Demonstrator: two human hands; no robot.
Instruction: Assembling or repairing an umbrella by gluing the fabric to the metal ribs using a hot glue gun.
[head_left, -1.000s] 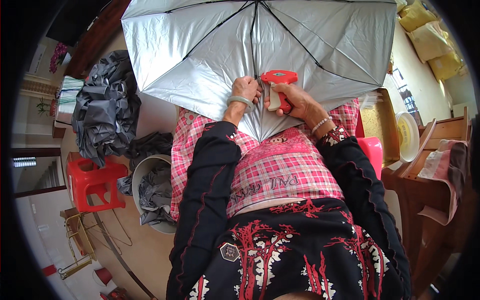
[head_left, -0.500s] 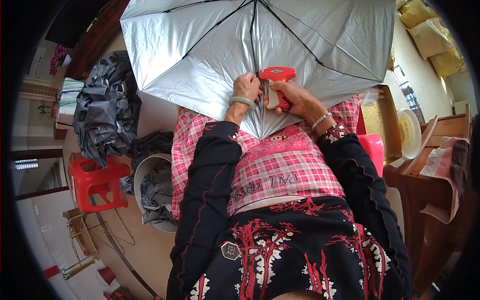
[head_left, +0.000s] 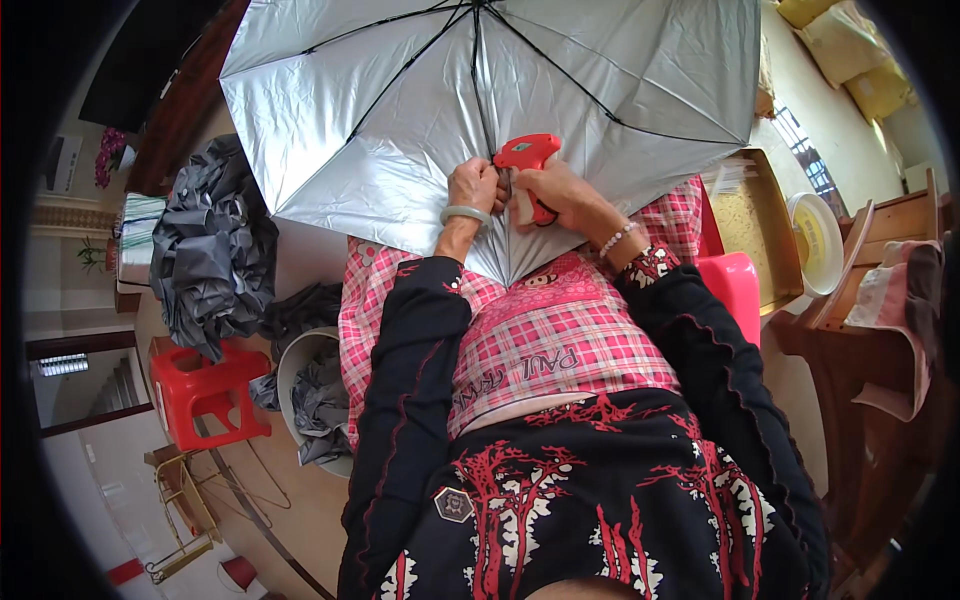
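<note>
Umbrella (head_left: 550,105): top cut off.
Left hand (head_left: 472,187): pinching it, fingertips hidden from me.
Right hand (head_left: 562,194): gripping red tool (head_left: 527,152).

i see a beige floor (head_left: 300,500) crossed by a dark strip (head_left: 240,490), with a pale wall (head_left: 70,500) over on the left, a red stool (head_left: 215,390) near it. on the right, brown wooden furniture (head_left: 835,360) wears a draped cloth (head_left: 915,310); bright light reaches the floor beyond.

From the person's head, one wide fisheye camera looks steeply down along the forearms (head_left: 408,365) to the hands (head_left: 473,187) and open umbrella (head_left: 420,120), fairly near, with the black printed shirt (head_left: 570,470) nearest.
</note>
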